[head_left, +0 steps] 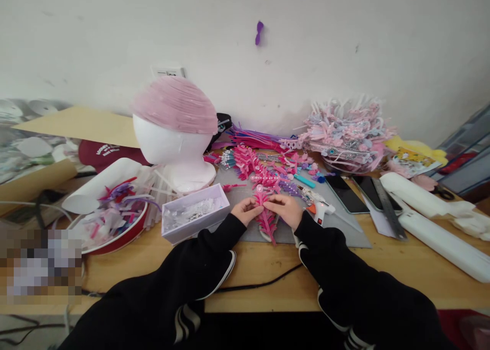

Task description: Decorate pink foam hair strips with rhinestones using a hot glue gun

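Note:
Both my hands meet over a pink feather-shaped pipe-cleaner piece point(267, 226) at the middle of the grey mat point(346, 227). My left hand point(246, 210) pinches it from the left side, and my right hand point(285, 210) pinches it from the right, the fingertips almost touching. A round pale ornament point(260, 189) shows just above the fingers. Farther back lie more pink leafy pieces point(247, 161), some with a row of pale beads. A white and orange glue gun point(318, 207) rests right of my right hand. Fingertips partly cover the held piece.
Left of my hands stands a lilac box point(195, 226) with small clear packets. Behind it is a white foam head point(172, 151) with a pink cover. A red-rimmed bowl point(132, 227) holds scraps. Phones point(346, 194) and a metal ruler point(388, 209) lie right. A black cable point(264, 283) crosses the front.

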Available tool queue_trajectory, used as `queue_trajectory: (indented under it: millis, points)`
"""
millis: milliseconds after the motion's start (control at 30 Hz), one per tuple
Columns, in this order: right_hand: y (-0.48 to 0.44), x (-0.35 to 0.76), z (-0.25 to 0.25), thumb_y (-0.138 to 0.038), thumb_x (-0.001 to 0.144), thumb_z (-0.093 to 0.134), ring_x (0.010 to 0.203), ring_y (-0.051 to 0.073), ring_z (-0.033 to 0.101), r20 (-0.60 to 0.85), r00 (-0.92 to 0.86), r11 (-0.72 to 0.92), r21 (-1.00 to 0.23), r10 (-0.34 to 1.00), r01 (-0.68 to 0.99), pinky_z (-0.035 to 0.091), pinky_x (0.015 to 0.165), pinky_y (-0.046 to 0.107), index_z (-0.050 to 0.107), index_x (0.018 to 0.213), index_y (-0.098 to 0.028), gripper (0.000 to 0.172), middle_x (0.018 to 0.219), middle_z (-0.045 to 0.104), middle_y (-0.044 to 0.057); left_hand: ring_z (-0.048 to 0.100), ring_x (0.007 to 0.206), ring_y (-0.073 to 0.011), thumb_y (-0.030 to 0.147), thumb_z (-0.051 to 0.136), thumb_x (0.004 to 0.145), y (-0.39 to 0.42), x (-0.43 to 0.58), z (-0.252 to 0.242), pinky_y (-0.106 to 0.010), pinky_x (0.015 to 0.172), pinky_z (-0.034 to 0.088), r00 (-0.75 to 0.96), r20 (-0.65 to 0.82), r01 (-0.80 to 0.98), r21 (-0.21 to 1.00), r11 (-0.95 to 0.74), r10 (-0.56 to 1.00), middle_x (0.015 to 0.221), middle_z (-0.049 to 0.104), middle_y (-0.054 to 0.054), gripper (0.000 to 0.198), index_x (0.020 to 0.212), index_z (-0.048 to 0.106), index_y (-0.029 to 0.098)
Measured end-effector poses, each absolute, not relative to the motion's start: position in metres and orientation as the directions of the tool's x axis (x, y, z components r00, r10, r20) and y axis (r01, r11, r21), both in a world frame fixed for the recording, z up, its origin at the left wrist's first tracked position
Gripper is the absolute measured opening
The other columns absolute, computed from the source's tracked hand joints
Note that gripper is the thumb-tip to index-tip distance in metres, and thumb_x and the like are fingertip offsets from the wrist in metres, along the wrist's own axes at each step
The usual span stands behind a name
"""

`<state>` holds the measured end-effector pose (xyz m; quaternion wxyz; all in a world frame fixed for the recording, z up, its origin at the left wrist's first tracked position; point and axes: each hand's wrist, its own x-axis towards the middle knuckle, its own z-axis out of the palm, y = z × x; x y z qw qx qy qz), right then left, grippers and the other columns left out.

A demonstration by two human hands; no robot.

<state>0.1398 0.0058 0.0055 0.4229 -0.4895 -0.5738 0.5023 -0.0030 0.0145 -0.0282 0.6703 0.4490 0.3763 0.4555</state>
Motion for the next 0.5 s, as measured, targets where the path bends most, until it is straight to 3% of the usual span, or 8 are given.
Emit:
queue_trajectory:
  millis: [200, 400, 500]
  points:
    - [0.007, 0.138, 0.003, -0.036, 0.058, 0.063, 0.057, 0.010, 0.049, 0.004, -0.181, 0.028, -0.991, 0.983, 0.133, 0.039, 0.056, 0.024, 0.058, 0.068, -0.015, 0.023, 0.063, 0.057, -0.003, 0.045, 0.042, -0.0040, 0.036, 0.075, 0.041, 0.012, -0.003, -0.022, -0.019, 0.047, 0.038, 0.334, -0.098, -0.222, 0.959, 0.179, 0.938, 0.046, 0.052, 0.006, 0.039, 0.056, 0.048, 0.012]
    - [0.004, 0.138, 0.006, -0.036, 0.057, 0.062, 0.056, 0.009, 0.049, -0.005, -0.169, 0.017, -0.992, 0.986, 0.128, 0.040, 0.056, 0.024, 0.058, 0.069, -0.015, 0.024, 0.063, 0.057, -0.002, 0.043, 0.040, -0.0036, 0.043, 0.075, 0.031, 0.010, 0.001, -0.018, -0.018, 0.045, 0.034, 0.295, -0.125, -0.231, 0.953, 0.197, 0.947, 0.042, 0.050, 0.007, 0.047, 0.052, 0.046, 0.013]
    - [0.005, 0.138, 0.004, -0.036, 0.057, 0.062, 0.052, 0.009, 0.048, -0.017, -0.160, 0.000, -0.995, 0.987, 0.104, 0.040, 0.053, 0.024, 0.058, 0.071, -0.015, 0.025, 0.062, 0.056, -0.002, 0.041, 0.040, -0.0035, 0.042, 0.075, 0.037, 0.012, -0.001, -0.023, -0.018, 0.044, 0.032, 0.321, -0.109, -0.267, 0.943, 0.201, 0.941, 0.043, 0.050, 0.007, 0.045, 0.056, 0.046, 0.013]
